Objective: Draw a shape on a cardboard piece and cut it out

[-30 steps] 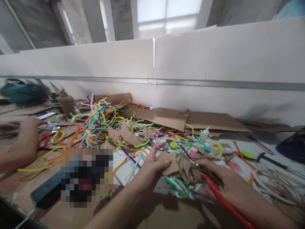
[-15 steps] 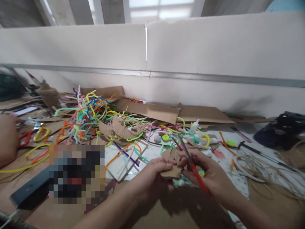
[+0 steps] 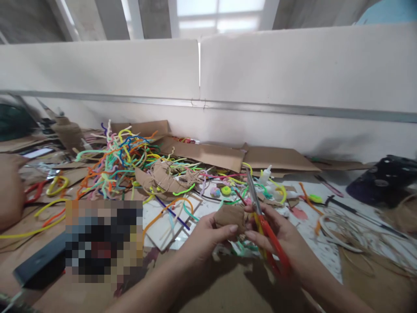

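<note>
A small brown piece of cardboard (image 3: 230, 217) is pinched in my left hand (image 3: 213, 237), thumb on top and fingers underneath. My right hand (image 3: 276, 228) holds red-handled scissors (image 3: 272, 241), their metal blades pointing up and away from me. The right fingertips also touch the cardboard's right edge. Past the hands lie a yellow ring-shaped piece (image 3: 226, 190) and a small pastel bobbly ball (image 3: 215, 191). A white squeeze bottle (image 3: 266, 174) stands behind the blades.
Tangled pipe cleaners (image 3: 114, 165) heap up at the left, near a brown bottle (image 3: 68, 134). Another person's arm (image 3: 11, 187) rests at the left edge. Loose cord (image 3: 345, 230) and a glue gun or similar black tool (image 3: 355, 211) lie right. White panels (image 3: 293, 69) stand behind.
The cardboard has been turned, now showing a broader flat face. The scissors have swung more upright, with their red handles showing more. My left thumb has shifted along the piece.
</note>
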`<state>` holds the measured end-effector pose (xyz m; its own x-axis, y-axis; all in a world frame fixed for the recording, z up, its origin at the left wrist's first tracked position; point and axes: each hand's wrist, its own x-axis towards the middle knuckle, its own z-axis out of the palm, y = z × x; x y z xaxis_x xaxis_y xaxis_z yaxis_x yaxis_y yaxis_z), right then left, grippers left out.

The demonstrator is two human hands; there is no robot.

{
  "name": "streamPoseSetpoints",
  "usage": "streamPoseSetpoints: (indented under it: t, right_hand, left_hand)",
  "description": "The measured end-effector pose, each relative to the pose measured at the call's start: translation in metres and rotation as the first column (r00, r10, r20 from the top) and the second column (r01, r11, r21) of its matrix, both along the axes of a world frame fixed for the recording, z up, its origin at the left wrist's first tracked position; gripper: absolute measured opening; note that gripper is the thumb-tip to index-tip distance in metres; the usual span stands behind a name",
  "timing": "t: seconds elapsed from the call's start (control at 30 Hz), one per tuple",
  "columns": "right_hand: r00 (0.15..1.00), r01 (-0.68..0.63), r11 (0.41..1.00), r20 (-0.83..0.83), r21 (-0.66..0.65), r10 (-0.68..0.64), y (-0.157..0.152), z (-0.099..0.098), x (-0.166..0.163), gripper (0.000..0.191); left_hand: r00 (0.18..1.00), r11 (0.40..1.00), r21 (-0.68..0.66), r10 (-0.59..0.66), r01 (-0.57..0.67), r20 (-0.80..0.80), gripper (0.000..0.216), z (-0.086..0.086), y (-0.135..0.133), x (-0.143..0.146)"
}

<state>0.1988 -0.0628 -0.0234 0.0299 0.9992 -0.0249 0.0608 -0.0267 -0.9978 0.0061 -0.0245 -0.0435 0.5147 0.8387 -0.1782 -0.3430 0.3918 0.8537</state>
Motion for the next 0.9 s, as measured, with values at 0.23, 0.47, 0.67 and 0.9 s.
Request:
streamPoseSetpoints:
  t: [0.23, 0.47, 0.67, 0.9]
  right_hand:
    - [0.864, -0.309, 0.951, 0.423, 0.019, 0.272, 0.013, -0.007, 0.039, 0.053]
    - [0.775, -0.417, 0.908, 0.540, 0.045, 0.330, 0.005, 0.001, 0.038, 0.054]
    - [0.743, -0.454, 0.890, 0.565, 0.030, 0.360, 0.000, 0.014, 0.028, 0.043]
    - [0.769, -0.458, 0.889, 0.515, 0.030, 0.379, 0.000, 0.015, 0.027, 0.045]
  left_hand:
    - [0.981, 0.979, 0.065, 0.193, -0.194, 0.015, 0.037, 0.002, 0.011, -0.008]
    - [0.969, 0.966, 0.082, 0.246, -0.245, 0.005, 0.030, 0.004, 0.014, -0.010]
    - [0.974, 0.968, 0.111, 0.226, -0.225, 0.003, 0.023, 0.004, 0.014, -0.010]
    - [0.977, 0.969, 0.136, 0.211, -0.206, -0.026, 0.018, 0.007, 0.016, -0.012]
